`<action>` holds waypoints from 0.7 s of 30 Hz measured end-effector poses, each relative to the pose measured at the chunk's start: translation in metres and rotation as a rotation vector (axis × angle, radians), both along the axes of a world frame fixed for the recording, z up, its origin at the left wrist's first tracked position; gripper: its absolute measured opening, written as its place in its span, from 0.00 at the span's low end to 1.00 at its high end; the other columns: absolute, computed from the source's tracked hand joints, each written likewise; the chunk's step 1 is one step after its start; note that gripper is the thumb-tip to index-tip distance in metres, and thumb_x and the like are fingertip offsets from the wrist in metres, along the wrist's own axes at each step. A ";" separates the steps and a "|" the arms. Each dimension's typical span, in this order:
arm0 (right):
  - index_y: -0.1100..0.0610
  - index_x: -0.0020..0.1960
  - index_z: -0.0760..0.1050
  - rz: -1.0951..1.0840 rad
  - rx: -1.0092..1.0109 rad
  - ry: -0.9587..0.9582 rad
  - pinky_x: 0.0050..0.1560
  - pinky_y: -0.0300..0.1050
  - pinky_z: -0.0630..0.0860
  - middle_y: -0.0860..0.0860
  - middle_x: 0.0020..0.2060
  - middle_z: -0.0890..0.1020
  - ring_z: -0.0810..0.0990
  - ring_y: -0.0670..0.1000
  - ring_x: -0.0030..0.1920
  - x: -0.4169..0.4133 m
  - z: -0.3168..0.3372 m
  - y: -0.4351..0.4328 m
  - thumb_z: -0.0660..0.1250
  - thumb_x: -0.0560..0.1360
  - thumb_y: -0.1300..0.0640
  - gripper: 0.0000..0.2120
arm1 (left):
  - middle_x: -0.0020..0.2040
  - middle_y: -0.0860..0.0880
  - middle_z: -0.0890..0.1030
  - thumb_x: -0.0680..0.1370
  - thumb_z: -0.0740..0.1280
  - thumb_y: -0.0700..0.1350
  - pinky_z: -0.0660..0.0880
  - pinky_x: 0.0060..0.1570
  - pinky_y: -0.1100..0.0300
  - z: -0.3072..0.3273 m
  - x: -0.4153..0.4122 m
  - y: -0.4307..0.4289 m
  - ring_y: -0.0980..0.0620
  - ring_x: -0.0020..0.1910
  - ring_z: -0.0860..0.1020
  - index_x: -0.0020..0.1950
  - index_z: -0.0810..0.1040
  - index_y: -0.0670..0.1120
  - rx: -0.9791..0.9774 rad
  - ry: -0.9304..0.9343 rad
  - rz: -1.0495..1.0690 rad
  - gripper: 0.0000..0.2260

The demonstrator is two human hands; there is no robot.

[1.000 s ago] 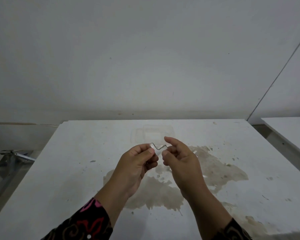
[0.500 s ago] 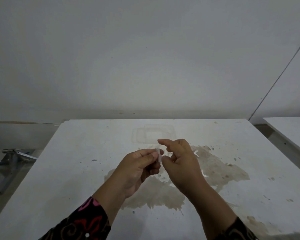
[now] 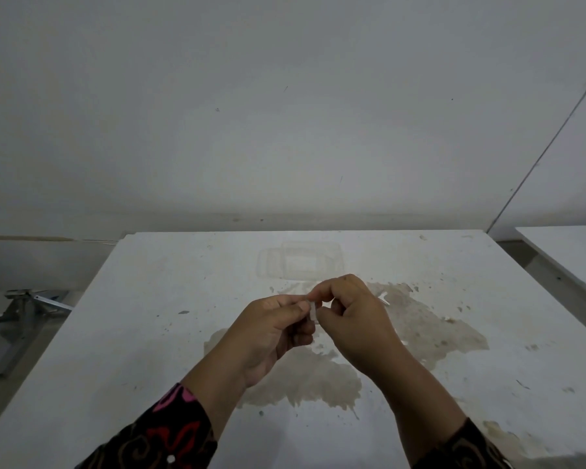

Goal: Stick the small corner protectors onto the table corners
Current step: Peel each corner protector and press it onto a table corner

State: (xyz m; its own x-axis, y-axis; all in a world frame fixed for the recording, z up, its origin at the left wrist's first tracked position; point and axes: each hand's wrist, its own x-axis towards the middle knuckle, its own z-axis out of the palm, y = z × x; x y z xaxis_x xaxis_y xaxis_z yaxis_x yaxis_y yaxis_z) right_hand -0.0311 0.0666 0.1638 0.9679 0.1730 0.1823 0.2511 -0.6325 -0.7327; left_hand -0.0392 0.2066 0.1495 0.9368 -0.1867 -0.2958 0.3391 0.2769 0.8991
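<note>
Over the middle of the white table (image 3: 142,340), both hands meet, raised off the surface. The small clear corner protector (image 3: 313,313) sits right between them, seen edge-on as a thin pale strip. Left hand (image 3: 268,330) has its fingers curled, with thumb and forefinger pinching the protector from its left side. Right hand (image 3: 356,319) is also curled, thumb and forefinger tips closed on the protector's top and right edge. Cannot tell if any backing film is on it; too small.

A brown stain (image 3: 437,333) spreads on the table under and right of the hands. A clear plastic container (image 3: 301,262) lies just beyond the hands, near the far edge. A small white scrap (image 3: 383,297) lies on the table just beside the right hand. Patterned dark sleeve (image 3: 170,431) on the left arm. Second white table (image 3: 575,252) is at far right, a metal frame (image 3: 24,302) off the left edge.
</note>
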 end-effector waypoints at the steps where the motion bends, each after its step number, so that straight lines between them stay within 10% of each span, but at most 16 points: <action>1: 0.41 0.36 0.69 -0.004 0.019 0.014 0.38 0.30 0.69 0.42 0.43 0.74 0.72 0.42 0.36 0.000 0.000 0.000 0.66 0.74 0.59 0.15 | 0.32 0.46 0.78 0.80 0.61 0.38 0.77 0.37 0.61 -0.001 0.001 0.000 0.52 0.32 0.76 0.56 0.79 0.35 -0.001 0.005 0.002 0.10; 12: 0.61 0.41 0.75 -0.152 0.576 0.413 0.40 0.44 0.75 0.53 0.33 0.77 0.75 0.50 0.35 0.020 -0.020 -0.011 0.63 0.74 0.67 0.05 | 0.32 0.47 0.73 0.78 0.65 0.38 0.75 0.38 0.59 -0.017 0.010 0.003 0.53 0.31 0.73 0.48 0.80 0.37 -0.147 0.178 0.126 0.06; 21: 0.60 0.47 0.78 -0.355 0.340 0.482 0.40 0.47 0.77 0.53 0.34 0.79 0.76 0.49 0.33 0.066 -0.069 -0.026 0.59 0.74 0.69 0.11 | 0.32 0.47 0.76 0.76 0.68 0.38 0.77 0.33 0.61 -0.038 0.018 0.010 0.53 0.31 0.75 0.52 0.79 0.37 -0.146 0.311 0.256 0.07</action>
State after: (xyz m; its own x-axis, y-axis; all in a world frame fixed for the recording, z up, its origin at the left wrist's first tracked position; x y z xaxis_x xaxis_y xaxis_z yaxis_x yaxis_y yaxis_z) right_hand 0.0352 0.0409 0.0944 0.9420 -0.1605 -0.2948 -0.3328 -0.3318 -0.8827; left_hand -0.0213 0.2170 0.1118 0.8286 -0.0212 -0.5594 0.4920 0.5043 0.7097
